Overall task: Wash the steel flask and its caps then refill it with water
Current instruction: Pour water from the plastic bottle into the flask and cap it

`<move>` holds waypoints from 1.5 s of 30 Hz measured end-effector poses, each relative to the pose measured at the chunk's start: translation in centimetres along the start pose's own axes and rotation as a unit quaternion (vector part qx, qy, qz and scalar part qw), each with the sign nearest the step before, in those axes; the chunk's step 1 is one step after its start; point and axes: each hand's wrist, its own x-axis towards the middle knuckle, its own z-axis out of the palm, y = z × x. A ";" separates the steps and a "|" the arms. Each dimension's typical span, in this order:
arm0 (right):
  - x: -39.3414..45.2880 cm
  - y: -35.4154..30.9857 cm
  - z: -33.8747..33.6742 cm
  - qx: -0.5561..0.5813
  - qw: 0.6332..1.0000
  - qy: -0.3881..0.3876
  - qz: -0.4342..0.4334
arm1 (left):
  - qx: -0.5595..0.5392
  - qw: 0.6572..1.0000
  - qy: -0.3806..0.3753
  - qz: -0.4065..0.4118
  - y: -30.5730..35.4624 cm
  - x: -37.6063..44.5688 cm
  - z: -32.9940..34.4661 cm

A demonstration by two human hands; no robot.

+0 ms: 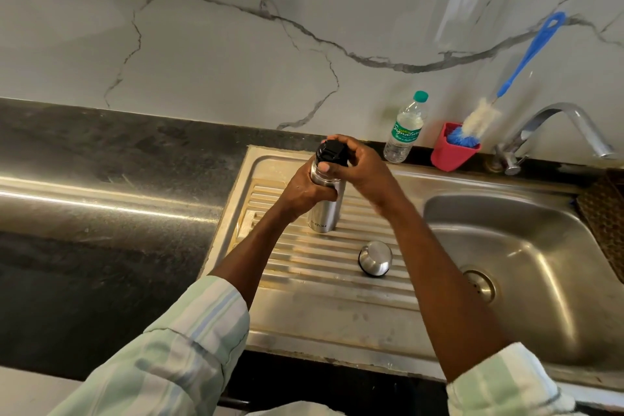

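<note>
Two hands hold the steel flask [323, 209].
Left hand [309, 189] fingers wrap its body; right hand [358, 165] fingers grip the black cap [331, 152] above. The steel cap [375, 258] lies below them.

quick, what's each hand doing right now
Left hand: gripping the body of the steel flask, which stands on the drainboard.
Right hand: fingers curled round the black inner cap on top of the flask.
</note>
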 end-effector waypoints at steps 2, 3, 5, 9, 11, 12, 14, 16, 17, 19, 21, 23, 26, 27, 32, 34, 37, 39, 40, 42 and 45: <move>1.0 -0.1 -1.7 0.045 0.993 -0.107 0.004 | -0.008 1.000 -0.009 -0.005 0.2 0.0 -0.3; 1.2 -0.2 -2.0 0.044 0.992 -0.118 0.002 | -0.011 1.000 -0.013 -0.005 0.2 0.1 -0.3; 0.9 -0.2 -1.4 0.013 0.997 -0.073 -0.005 | -0.008 1.000 -0.006 0.000 0.2 0.1 -0.4; -1.3 0.5 2.5 -0.088 0.990 0.110 -0.028 | -0.023 0.999 0.005 0.029 -0.4 -0.3 0.3; -2.0 0.6 4.2 -0.112 0.979 0.167 -0.033 | -0.036 0.998 0.007 0.043 -0.9 -0.5 0.5; -1.9 0.5 4.3 -0.115 0.978 0.169 -0.031 | -0.039 0.998 0.008 0.044 -0.9 -0.5 0.5; -1.0 0.3 2.7 -0.083 0.991 0.105 -0.021 | -0.036 0.999 0.002 0.032 -0.5 -0.5 0.2; 0.4 0.3 0.0 0.020 0.999 -0.024 -0.009 | -0.022 1.000 -0.005 0.018 0.0 -0.3 -0.1; 0.9 0.2 -1.1 0.056 0.995 -0.078 -0.007 | -0.017 1.000 -0.010 0.014 0.1 -0.2 -0.3; 1.3 -0.3 -2.0 0.046 0.991 -0.125 -0.002 | -0.016 0.999 -0.026 0.010 0.3 0.0 -0.5; 1.1 -0.4 -1.5 -0.010 0.996 -0.091 -0.009 | -0.010 1.000 -0.023 0.009 0.0 0.1 -0.7; 0.2 -0.1 -0.3 -0.050 0.998 -0.029 -0.030 | -0.006 1.000 -0.011 0.011 -0.3 0.1 -0.6; -1.0 0.4 2.0 -0.117 0.986 0.104 -0.063 | -0.004 1.000 0.000 0.027 -0.5 -0.1 -0.1; -1.3 0.4 2.9 -0.126 0.980 0.144 -0.056 | -0.010 0.999 -0.004 0.033 -0.7 -0.1 0.0; -1.3 1.2 6.4 -0.147 0.954 0.259 -0.037 | -0.028 0.998 0.028 0.049 -0.2 -1.3 0.8; -1.3 1.2 6.3 -0.137 0.958 0.251 -0.033 | -0.020 0.999 0.021 0.042 0.0 -1.3 0.7; -1.7 0.7 4.3 -0.096 0.979 0.177 -0.036 | -0.005 0.999 -0.005 0.033 -0.4 -0.9 0.0; -2.1 1.2 2.6 -0.032 0.986 0.164 -0.013 | 0.012 1.000 0.000 0.019 -0.5 -0.7 -0.3; -2.5 1.7 2.0 -0.008 0.985 0.174 0.007 | 0.022 1.000 0.010 0.011 -0.7 -0.7 -0.4; -3.2 3.4 1.1 -0.046 0.978 0.198 0.050 | 0.031 0.999 0.041 0.000 -1.1 -0.9 -0.2; -4.9 6.9 0.2 -0.180 0.959 0.159 0.150 | 0.022 0.995 0.095 -0.001 -2.0 -1.5 0.9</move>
